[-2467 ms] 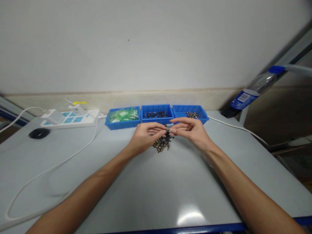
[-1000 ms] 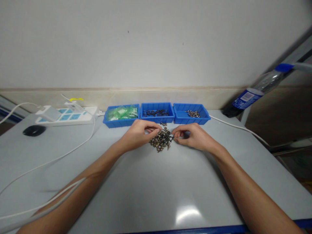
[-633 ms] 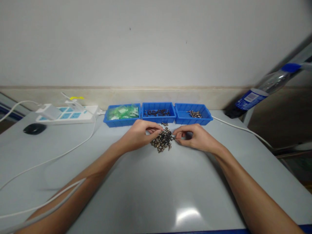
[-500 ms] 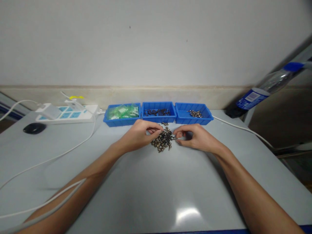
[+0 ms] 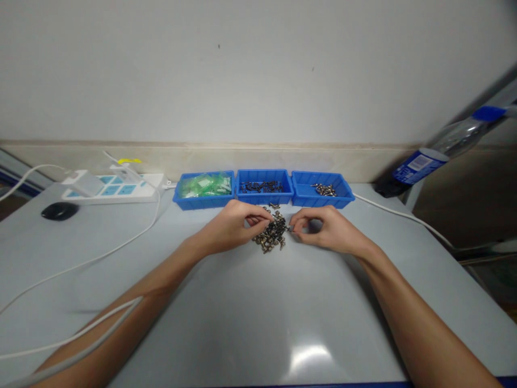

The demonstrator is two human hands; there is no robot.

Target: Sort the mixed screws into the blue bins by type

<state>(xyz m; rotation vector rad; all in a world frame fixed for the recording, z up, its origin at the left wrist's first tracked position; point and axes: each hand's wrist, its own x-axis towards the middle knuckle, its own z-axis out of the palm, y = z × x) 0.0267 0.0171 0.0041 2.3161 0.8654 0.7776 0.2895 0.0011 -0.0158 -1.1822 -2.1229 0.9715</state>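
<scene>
A heap of mixed dark and silvery screws (image 5: 273,235) lies on the table in front of me. At its left side is my left hand (image 5: 246,226), thumb and forefinger pinched together over the heap's edge; whatever is between the tips is hidden or too small to name. My right hand (image 5: 317,229) is on the other side, its fingertips closed on a small screw (image 5: 289,229) at the heap's right edge. Just behind the heap, a few loose screws (image 5: 274,206) lie near the blue bins.
Three blue bins stand along the wall: the left bin (image 5: 204,202) has green-tinted plastic bags, the middle bin (image 5: 264,198) dark screws, the right bin (image 5: 323,201) silvery screws. A power strip (image 5: 155,193), black mouse (image 5: 60,211) and white cables are leftward. A bottle (image 5: 420,166) leans at right.
My right thumb and fingers have closed together on the small screw at the heap's edge. The left hand remains pinched in nearly the same place. The view has shifted slightly.
</scene>
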